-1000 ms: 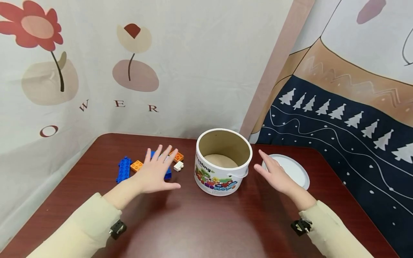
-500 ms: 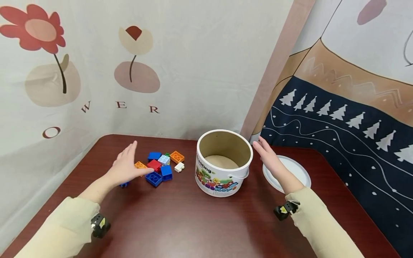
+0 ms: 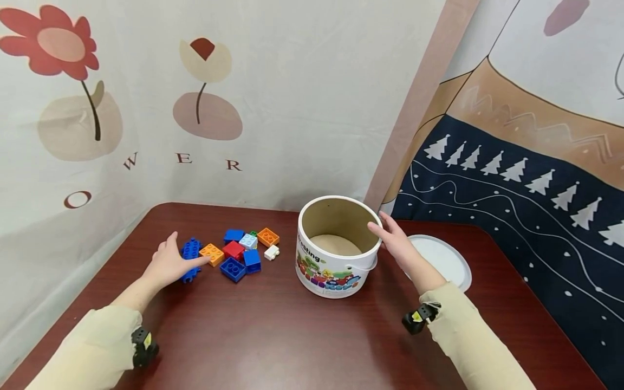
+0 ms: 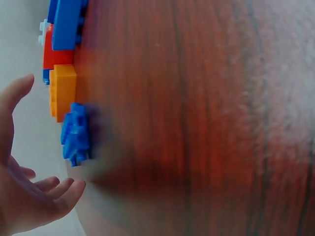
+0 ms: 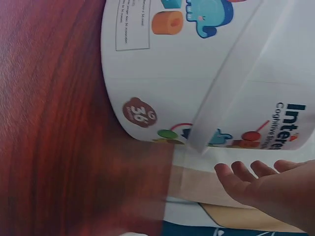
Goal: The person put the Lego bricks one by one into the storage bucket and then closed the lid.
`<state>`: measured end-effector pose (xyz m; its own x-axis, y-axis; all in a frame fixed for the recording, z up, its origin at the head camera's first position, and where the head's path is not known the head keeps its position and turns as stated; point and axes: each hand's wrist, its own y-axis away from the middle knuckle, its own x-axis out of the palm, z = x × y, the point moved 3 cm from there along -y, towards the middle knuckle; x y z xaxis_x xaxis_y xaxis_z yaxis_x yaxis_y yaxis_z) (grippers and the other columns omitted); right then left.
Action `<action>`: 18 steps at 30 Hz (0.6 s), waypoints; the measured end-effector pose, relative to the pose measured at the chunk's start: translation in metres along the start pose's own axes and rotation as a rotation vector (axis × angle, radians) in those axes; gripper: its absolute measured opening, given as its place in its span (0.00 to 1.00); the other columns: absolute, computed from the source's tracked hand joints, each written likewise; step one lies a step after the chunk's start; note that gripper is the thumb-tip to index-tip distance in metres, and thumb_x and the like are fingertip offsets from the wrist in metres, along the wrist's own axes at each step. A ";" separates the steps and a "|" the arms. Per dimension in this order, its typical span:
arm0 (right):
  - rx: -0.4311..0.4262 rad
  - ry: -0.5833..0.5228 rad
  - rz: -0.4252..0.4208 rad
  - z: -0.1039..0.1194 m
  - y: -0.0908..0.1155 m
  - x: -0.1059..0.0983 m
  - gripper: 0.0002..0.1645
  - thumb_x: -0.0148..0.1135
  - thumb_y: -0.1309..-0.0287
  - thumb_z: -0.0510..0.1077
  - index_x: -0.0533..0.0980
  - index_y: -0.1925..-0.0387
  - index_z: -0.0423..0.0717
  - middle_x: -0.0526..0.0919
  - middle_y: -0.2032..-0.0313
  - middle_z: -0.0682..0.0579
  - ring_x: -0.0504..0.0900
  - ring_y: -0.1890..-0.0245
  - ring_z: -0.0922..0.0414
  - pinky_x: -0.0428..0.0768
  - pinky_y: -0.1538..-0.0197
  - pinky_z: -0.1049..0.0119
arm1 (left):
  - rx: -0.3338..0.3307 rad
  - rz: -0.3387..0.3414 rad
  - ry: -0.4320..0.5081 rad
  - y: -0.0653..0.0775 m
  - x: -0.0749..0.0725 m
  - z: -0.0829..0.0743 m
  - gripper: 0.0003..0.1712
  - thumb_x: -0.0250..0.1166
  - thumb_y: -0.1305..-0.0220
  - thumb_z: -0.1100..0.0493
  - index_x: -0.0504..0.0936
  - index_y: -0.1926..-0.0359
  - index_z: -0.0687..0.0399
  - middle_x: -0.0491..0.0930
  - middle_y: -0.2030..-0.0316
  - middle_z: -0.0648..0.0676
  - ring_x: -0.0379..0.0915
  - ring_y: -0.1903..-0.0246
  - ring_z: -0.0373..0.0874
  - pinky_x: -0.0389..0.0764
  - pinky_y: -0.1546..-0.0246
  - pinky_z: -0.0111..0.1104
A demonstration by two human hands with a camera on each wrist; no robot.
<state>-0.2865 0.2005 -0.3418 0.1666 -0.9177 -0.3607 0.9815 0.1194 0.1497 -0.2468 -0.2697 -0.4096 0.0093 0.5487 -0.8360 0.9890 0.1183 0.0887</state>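
Observation:
My left hand (image 3: 168, 265) hovers over the left end of a group of toy building bricks, thumb and fingers apart, holding nothing. Nearest to it is a long blue studded piece (image 3: 192, 249), partly hidden by the hand; the left wrist view shows this blue piece (image 4: 76, 135) beside the fingertips. An orange brick (image 3: 212, 254) lies just right of the thumb. My right hand (image 3: 402, 250) is at the right rim of a white printed bucket (image 3: 322, 273), its thumb over the rim; whether it touches is unclear. In the right wrist view the fingers (image 5: 241, 179) stay extended near the bucket wall.
Right of the orange brick lie a red brick (image 3: 233, 249), several blue bricks (image 3: 233, 269), a light blue one (image 3: 248, 241), another orange one (image 3: 268, 237) and a white one (image 3: 272, 252). A round white lid (image 3: 448, 260) lies at right. Fabric (image 3: 302, 108) hangs behind the table.
My left hand has moved left and down from above the bricks, uncovering most of them. The right hand has moved left, from beside the lid to the bucket's rim.

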 end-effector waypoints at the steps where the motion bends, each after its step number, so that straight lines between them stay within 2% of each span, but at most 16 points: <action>1: 0.005 -0.027 -0.001 -0.002 -0.001 0.000 0.42 0.46 0.32 0.52 0.40 0.27 0.45 0.47 0.28 0.38 0.55 0.31 0.42 0.59 0.31 0.47 | -0.010 0.003 0.003 0.000 0.001 0.002 0.67 0.62 0.48 0.33 0.35 0.32 0.77 0.46 0.39 0.84 0.49 0.43 0.79 0.63 0.47 0.66; 5: 0.000 -0.130 -0.008 -0.009 -0.005 0.002 0.36 0.41 0.30 0.47 0.41 0.27 0.47 0.47 0.28 0.39 0.56 0.32 0.42 0.59 0.32 0.46 | -0.030 -0.005 0.009 0.001 0.004 0.008 0.64 0.63 0.47 0.36 0.39 0.34 0.80 0.49 0.41 0.84 0.52 0.45 0.77 0.65 0.47 0.65; 9: -0.026 -0.198 0.006 -0.013 -0.006 0.004 0.33 0.37 0.29 0.45 0.43 0.27 0.49 0.45 0.27 0.42 0.55 0.31 0.42 0.57 0.31 0.44 | -0.018 -0.018 0.008 0.002 0.005 0.012 0.59 0.64 0.45 0.41 0.43 0.36 0.82 0.58 0.46 0.82 0.57 0.48 0.74 0.69 0.49 0.61; 14: -0.053 -0.235 0.020 -0.014 -0.006 0.008 0.31 0.34 0.28 0.45 0.45 0.27 0.48 0.45 0.27 0.45 0.53 0.31 0.43 0.56 0.31 0.44 | -0.008 -0.014 0.024 0.001 0.006 0.013 0.50 0.64 0.43 0.50 0.47 0.37 0.84 0.64 0.48 0.81 0.64 0.50 0.71 0.70 0.48 0.58; 18: -0.056 -0.240 0.009 -0.015 -0.005 0.007 0.31 0.33 0.28 0.45 0.46 0.27 0.48 0.47 0.27 0.45 0.55 0.32 0.43 0.57 0.31 0.45 | -0.005 -0.020 0.020 0.000 0.007 0.012 0.41 0.62 0.42 0.55 0.56 0.40 0.84 0.67 0.50 0.80 0.68 0.52 0.70 0.71 0.48 0.57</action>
<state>-0.2892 0.1985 -0.3587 0.1548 -0.9795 -0.1291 0.9849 0.1427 0.0979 -0.2449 -0.2764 -0.4219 -0.0134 0.5628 -0.8265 0.9882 0.1339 0.0751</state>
